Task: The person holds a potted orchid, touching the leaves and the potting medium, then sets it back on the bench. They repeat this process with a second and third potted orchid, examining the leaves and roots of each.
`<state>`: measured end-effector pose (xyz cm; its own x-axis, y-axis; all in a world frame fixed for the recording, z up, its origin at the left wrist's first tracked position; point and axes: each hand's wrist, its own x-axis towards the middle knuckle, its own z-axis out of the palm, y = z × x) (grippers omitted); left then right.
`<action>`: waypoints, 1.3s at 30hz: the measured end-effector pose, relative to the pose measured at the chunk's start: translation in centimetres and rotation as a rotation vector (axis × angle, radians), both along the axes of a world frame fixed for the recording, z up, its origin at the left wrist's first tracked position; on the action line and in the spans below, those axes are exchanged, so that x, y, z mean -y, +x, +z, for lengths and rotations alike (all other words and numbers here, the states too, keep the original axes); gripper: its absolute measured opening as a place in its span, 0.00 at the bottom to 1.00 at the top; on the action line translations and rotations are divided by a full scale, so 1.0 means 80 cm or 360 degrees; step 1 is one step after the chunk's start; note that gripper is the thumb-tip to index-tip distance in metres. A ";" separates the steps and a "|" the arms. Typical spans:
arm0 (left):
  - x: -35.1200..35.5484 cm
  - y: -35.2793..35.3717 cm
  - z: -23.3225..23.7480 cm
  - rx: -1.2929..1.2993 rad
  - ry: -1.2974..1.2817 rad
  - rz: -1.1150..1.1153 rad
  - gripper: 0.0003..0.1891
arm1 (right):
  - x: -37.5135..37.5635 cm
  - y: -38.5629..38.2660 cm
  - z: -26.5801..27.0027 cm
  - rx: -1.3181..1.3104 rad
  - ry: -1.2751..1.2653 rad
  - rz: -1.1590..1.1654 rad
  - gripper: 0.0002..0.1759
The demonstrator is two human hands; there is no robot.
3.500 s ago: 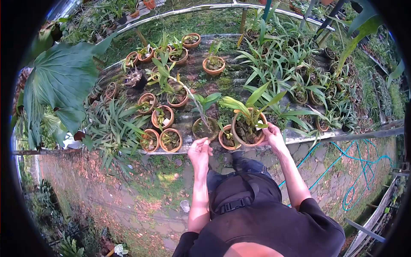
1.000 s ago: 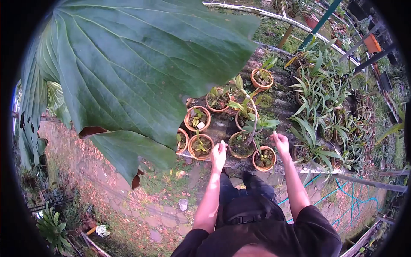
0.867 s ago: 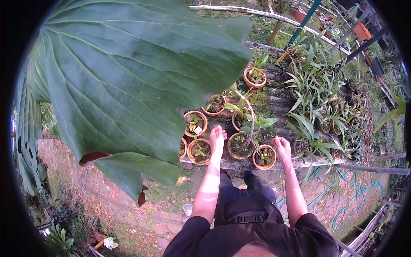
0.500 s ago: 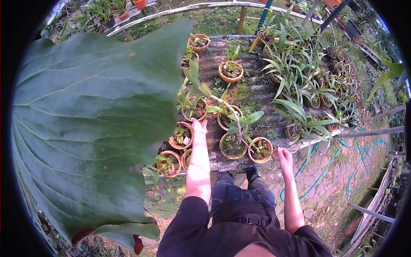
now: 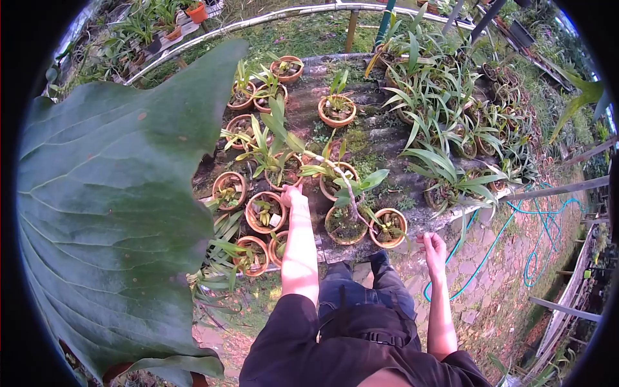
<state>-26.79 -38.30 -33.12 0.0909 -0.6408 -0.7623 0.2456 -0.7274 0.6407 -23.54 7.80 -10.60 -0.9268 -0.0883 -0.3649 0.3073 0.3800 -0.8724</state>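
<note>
My left hand [image 5: 294,195] reaches over the table, its fingers closed at the near rim of a clay flowerpot [image 5: 284,183] that holds a leafy orchid. Just in front of and left of that hand is another clay pot [image 5: 250,222] with a short plant and a pale tag. To the right, my right hand [image 5: 432,249] hangs beyond the table's front edge, fingertips pinched together; whatever may be between them is too small to make out. Nearest to it stands a small clay pot [image 5: 389,244], beside a mossy pot [image 5: 346,240] with a long, leaning orchid cane [image 5: 348,184].
A huge green leaf [image 5: 116,213] blocks the left side. Strap-leaved potted plants [image 5: 445,122] crowd the right of the corrugated tabletop [image 5: 380,145]. A lone pot [image 5: 337,121] stands towards the back. A teal hose [image 5: 474,282] lies on the stone paving at right.
My left hand's fingers have closed at the orchid pot's rim. My right hand has drawn slightly away from the small pot. The view has shifted, showing more pots on the left.
</note>
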 end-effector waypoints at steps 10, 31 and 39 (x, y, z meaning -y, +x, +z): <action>-0.035 0.039 0.092 -0.0192 -0.0298 -0.0132 0.17 | 0.020 -0.005 0.028 -0.0188 0.0109 0.0226 0.14; -0.184 0.362 0.339 -0.0458 -0.0510 -0.0752 0.09 | 0.268 0.076 0.040 0.0325 -0.0755 0.1545 0.56; -0.262 0.398 0.390 -0.0362 -0.0484 -0.0843 0.12 | 0.214 0.125 0.054 0.0216 -0.0958 0.1408 0.48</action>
<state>5.05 -17.36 -1.89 -0.4391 -0.7446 -0.5028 0.0574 -0.5817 0.8114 -13.50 -9.32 -6.31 -0.4008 -0.9065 -0.1329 0.2425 0.0349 -0.9695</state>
